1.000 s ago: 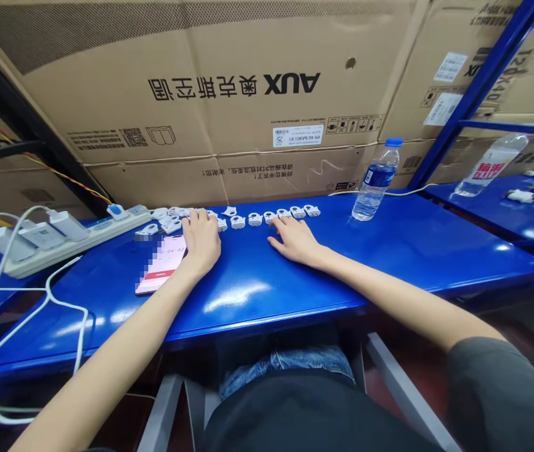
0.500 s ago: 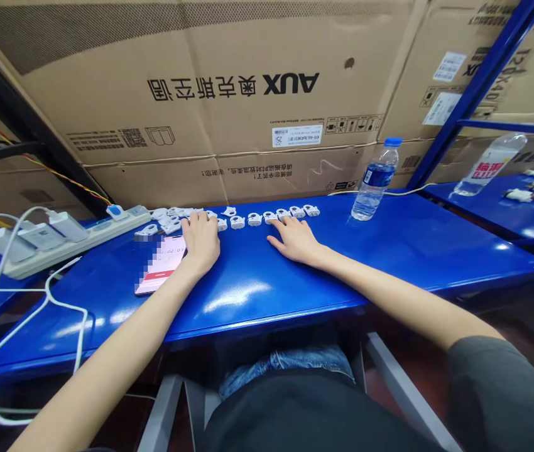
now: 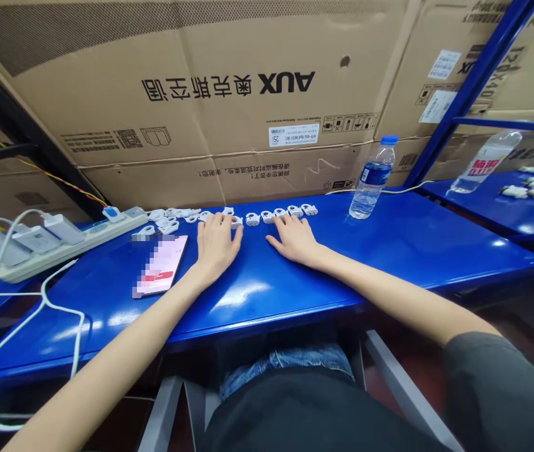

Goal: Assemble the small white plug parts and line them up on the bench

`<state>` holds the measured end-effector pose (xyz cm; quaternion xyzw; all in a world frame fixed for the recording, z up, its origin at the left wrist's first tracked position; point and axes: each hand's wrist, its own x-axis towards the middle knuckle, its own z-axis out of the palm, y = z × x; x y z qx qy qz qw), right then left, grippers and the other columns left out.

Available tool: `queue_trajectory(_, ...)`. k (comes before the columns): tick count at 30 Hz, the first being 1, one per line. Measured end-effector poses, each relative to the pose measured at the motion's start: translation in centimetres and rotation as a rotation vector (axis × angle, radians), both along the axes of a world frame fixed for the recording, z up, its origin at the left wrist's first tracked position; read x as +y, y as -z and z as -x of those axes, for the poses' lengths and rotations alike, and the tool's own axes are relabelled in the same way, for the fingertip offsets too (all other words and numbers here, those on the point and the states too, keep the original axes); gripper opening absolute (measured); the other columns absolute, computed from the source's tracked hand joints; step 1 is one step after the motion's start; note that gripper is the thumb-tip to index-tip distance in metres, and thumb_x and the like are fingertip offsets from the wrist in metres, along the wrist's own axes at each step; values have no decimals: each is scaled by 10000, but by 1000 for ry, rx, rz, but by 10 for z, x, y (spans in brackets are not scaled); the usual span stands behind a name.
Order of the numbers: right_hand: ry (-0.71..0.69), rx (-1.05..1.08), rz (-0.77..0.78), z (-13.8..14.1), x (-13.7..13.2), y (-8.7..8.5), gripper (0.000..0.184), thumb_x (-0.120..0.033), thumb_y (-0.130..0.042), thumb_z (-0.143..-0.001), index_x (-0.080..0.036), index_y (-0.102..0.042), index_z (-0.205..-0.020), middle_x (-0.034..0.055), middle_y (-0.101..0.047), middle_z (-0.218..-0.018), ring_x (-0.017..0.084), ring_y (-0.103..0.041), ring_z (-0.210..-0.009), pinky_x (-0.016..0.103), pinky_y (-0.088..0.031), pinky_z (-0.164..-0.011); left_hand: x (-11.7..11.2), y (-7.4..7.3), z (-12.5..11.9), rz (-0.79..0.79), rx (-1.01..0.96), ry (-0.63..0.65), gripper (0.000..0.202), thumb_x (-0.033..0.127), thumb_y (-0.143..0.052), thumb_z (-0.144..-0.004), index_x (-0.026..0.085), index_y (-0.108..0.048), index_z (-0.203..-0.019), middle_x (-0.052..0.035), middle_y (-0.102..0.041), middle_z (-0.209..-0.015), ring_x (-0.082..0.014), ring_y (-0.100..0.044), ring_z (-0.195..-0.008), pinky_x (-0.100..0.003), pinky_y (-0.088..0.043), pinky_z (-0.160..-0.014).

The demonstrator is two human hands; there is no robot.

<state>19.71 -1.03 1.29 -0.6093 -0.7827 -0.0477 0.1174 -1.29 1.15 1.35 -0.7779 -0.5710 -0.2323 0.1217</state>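
Observation:
Several small white plastic pieces with ring-shaped ends stand in a row along the back of the blue table (image 3: 323,276); one ring piece (image 3: 252,219) shows between my hands and another ring piece (image 3: 309,209) ends the row at the right. My left hand (image 3: 216,243) lies over the left part of the row, fingers stretched forward, the thumb beside one piece. My right hand (image 3: 296,241) rests with spread fingers against pieces further right, fingertips partly covering them. Left of my left hand is a loose heap of white pieces (image 3: 169,225).
A phone (image 3: 173,267) lies left of my left forearm. A power strip (image 3: 92,237) with chargers and white cables (image 3: 64,306) occupies the left side. A water bottle (image 3: 373,179) stands at the back right; another bottle (image 3: 486,164) leans beyond. Cardboard boxes (image 3: 229,37) wall the back.
My left hand has moved right along the row, away from the phone, and its thumb now sticks out to the right. My right hand stays in nearly the same place.

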Motion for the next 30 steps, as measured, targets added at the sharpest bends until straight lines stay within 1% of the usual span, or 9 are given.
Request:
queue_trajectory(3, 36, -41, -5, 3, -6, -1, 543, -479, -478, -1073, -97, -536, -1455, 250, -562, -1471, 384, -514, -1337, 534, -441, -1073, -11, 6, -12, 88, -56, 74, 364, 435, -481, -1040, 184, -689, -1203, -148, -712, -1221, -345, -628, -1195, -499, -461, -1068)
queue_trajectory(7, 46, -63, 28, 5, -11, 0, 601, -562, -422, -1071, -87, -577, -1405, 268, -512, -1514, 402, -479, -1357, 544, -455, -1063, -20, 16, -18, 172, -33, 146, 454, 479, -462, -1053, 172, -650, -1330, -174, -645, -1387, -352, -572, -1321, -510, -460, -1111)
queue_trajectory(12, 17, -64, 73, 7, -14, 1, 661, -615, -360, -1067, -91, -609, -1384, 263, -501, -1530, 403, -461, -1379, 556, -467, -1065, -25, 24, -20, 237, -14, 121, 603, 503, -422, -1066, 145, -502, -1544, -210, -418, -1652, -363, -389, -1535, -541, -371, -1225)
queue_trajectory(15, 0, -56, 104, 7, -17, -1, 694, -616, -359, -1062, -75, -578, -1437, 264, -500, -1539, 406, -453, -1393, 577, -459, -1082, -32, 24, -22, 309, -22, 88, 633, 519, -362, -1081, 157, -461, -1591, -201, -336, -1708, -358, -312, -1590, -569, -300, -1268)
queue_trajectory(18, -3, -38, 140, 6, -20, -2, 715, -599, -377, -1057, -67, -510, -1514, 262, -486, -1561, 399, -447, -1409, 591, -434, -1115, -39, 22, -26, 402, -18, 66, 697, 586, -291, -1082, 174, -408, -1631, -185, -298, -1729, -347, -242, -1623, -607, -217, -1295)
queue_trajectory(21, 2, -4, 157, 5, -22, 1, 747, -605, -376, -1051, -70, -449, -1569, 253, -447, -1608, 388, -412, -1463, 617, -373, -1179, -45, 19, -28, 469, 6, 67, 781, 667, -238, -1062, 177, -353, -1659, -172, -234, -1748, -324, -164, -1645, -611, -151, -1310)
queue_trajectory(24, 7, 35, 176, 4, -20, 6, 793, -630, -328, -1050, -74, -388, -1612, 226, -359, -1684, 373, -305, -1557, 655, -273, -1245, -47, 17, -29, 509, 25, 56, 855, 727, -214, -1037, 167, -305, -1676, -169, -175, -1758, -316, -105, -1653, -610, -108, -1317)
queue_trajectory(27, 15, 55, 232, 4, -18, 10, 845, -655, -278, -1047, -69, -302, -1655, 183, -256, -1741, 354, -181, -1621, 682, -161, -1282, -48, 14, -29, 527, 38, 56, 902, 768, -206, -1014, 169, -273, -1685, -162, -145, -1761, -312, -78, -1655, -609, -84, -1319)
queue_trajectory(30, 28, 65, 275, 4, -17, 13, 878, -673, -255, -1041, -70, -234, -1680, 155, -195, -1760, 331, -121, -1644, 668, -98, -1301, -50, 11, -30, 540, 46, 57, 913, 780, -211, -1007, 177, -257, -1690, -151, -135, -1761, -308, -62, -1656, -611, -74, -1319)
